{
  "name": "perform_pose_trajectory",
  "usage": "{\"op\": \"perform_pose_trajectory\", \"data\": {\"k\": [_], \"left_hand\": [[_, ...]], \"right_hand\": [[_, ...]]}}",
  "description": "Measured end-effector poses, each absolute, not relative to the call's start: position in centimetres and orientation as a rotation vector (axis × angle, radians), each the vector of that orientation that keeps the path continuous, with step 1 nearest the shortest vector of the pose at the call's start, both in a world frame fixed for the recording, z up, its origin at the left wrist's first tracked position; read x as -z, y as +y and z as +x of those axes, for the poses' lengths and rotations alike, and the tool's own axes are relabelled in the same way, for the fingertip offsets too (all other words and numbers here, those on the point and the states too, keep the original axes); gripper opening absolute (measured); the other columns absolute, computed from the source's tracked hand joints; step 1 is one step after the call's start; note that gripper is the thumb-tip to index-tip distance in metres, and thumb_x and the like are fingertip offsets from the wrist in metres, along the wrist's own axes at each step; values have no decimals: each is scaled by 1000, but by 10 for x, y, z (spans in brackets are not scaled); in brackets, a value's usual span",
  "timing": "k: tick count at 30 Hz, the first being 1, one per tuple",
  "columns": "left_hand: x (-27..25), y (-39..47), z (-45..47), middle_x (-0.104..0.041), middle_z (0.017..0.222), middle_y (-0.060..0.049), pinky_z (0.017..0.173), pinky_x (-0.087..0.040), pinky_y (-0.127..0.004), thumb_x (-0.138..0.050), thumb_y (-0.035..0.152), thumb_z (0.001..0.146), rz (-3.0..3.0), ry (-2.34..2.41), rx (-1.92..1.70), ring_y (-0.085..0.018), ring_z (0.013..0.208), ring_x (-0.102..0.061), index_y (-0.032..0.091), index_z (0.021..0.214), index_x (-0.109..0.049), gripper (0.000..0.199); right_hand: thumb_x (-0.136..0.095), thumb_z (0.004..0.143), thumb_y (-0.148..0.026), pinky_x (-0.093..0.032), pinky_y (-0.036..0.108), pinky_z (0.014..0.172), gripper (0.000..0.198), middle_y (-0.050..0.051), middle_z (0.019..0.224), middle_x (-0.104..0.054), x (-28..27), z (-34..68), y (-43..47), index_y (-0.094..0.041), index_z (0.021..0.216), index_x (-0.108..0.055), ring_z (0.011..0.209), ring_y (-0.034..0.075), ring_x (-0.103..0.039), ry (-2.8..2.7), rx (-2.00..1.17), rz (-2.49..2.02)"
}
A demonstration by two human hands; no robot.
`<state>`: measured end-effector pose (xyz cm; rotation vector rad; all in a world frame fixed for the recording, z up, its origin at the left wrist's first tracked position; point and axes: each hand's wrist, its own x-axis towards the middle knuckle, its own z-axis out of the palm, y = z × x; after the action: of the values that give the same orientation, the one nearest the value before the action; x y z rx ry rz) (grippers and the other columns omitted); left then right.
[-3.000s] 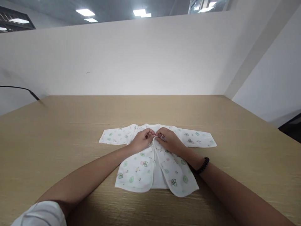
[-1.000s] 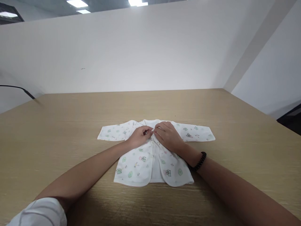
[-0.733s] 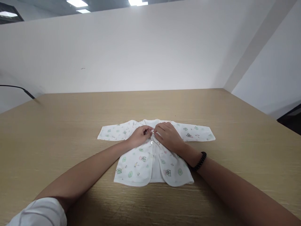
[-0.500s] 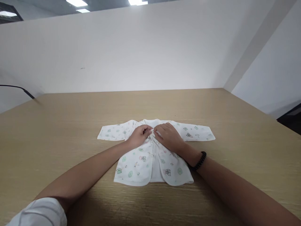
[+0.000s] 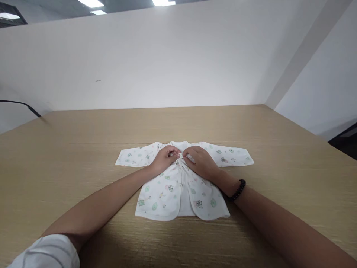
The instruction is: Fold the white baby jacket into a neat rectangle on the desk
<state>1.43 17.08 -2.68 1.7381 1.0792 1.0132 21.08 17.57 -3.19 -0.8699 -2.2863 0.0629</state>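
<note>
A small white baby shirt (image 5: 160, 199) with green and grey animal prints lies spread on the table, both sleeves stretched out sideways. Its front edges meet near the chest and part lower down. A pale round button (image 5: 181, 156) shows at the front opening, between my two hands. My left hand (image 5: 166, 160) pinches the shirt's front edge just left of that button. From the other side, my right hand (image 5: 201, 162) has its thumb and fingers closed on the cloth beside the button. Another button (image 5: 180, 185) sits lower on the front edge.
The wooden table (image 5: 83, 134) runs back to a white partition (image 5: 167, 63). A black cable (image 5: 30, 108) comes over the table's left edge. At the far right is a dark object (image 5: 346, 141) that I cannot make out.
The button between my hands now shows plainly; before, it was mostly hidden. My fingers have shifted slightly apart around it, and the right sleeve's end has drawn in a little.
</note>
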Motion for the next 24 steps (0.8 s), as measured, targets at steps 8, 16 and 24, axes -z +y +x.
{"op": "perform_pose_trajectory", "data": {"k": [8,16,24], "left_hand": [[23,168,15,-51,72,1,59,-39,-23,-58,30,87,1842,1076,-950,-13,66,-45,18,82,-59,14],[27,167,16,-52,81,2,62,-42,-23,-57,29,88,1976,1078,-970,-12,69,-51,23,112,-51,25],[26,162,14,-58,101,-8,78,-48,-33,-43,20,94,2372,1109,-888,-19,88,-57,19,99,-64,22]], "right_hand": [[-57,89,-20,-49,38,82,5,9,95,-71,32,213,176,-19,91,-61,89,22,-64,-2296,-124,-828],[-44,98,-17,-45,39,86,23,7,94,-74,26,209,176,-19,90,-66,95,22,-63,-2345,-76,-787],[-59,91,-39,-45,39,74,23,11,94,-66,25,194,123,-17,95,-58,84,25,-58,-2360,7,-1060]]}}
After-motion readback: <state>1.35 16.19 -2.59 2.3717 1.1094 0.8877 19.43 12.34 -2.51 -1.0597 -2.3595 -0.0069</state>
